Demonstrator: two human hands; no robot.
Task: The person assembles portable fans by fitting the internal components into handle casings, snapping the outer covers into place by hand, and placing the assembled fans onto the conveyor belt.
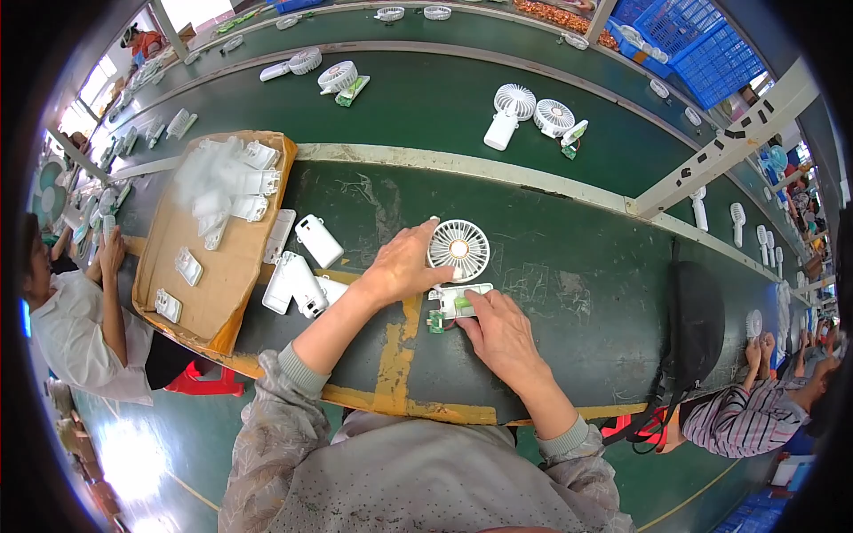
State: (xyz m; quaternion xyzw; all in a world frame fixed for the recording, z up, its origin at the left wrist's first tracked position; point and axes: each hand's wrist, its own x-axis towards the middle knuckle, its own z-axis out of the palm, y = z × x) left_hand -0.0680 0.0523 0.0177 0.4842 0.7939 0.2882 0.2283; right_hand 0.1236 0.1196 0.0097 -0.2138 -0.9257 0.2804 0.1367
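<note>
On the green worktable in front of me lies a small white handheld fan with a round grille head [458,251]. My left hand [404,265] grips the left rim of that head, thumb low and fingers at the top. Just below the head, the white handle shell [482,290] lies open, with a green piece inside. My right hand [505,333] closes thumb and forefinger on this handle at the green piece; the exact contact is partly hidden. A small green circuit board [435,322] sticks out at the handle's lower left.
Loose white handle covers [318,242] lie left of my left arm, beside a cardboard tray [153,266] of bagged white parts. Beyond a metal rail, the conveyor [426,98] carries several fans. A black bag [696,311] hangs at the right. People sit on both sides.
</note>
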